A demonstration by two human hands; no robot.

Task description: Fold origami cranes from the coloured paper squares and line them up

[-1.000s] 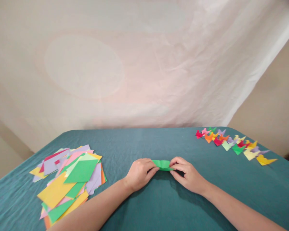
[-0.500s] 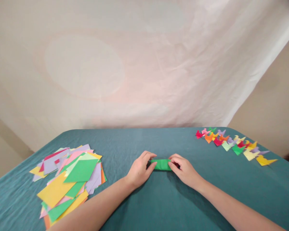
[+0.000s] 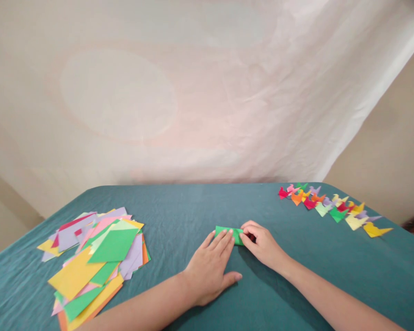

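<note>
Head view: light, flimsy-looking paper (image 3: 227, 232), pinned under the flat-open left hand (image 3: 212, 271), seems best held at the end the right hand (image 3: 262, 246) pinches.

I seem to be in a home craft corner: a teal-clothed table (image 3: 179, 207), a hung white sheet (image 3: 193, 92), loose coloured paper squares (image 3: 100, 253) and folded paper figures (image 3: 331, 207).

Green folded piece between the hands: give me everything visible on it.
The green folded paper is a small, narrow strip, matte like craft paper, lying flat and crosswise on the teal tablecloth. The left hand, held flat, rests its fingertips on the strip's near edge; the right hand pinches its right end. Its fold layers are too small to tell.
</note>
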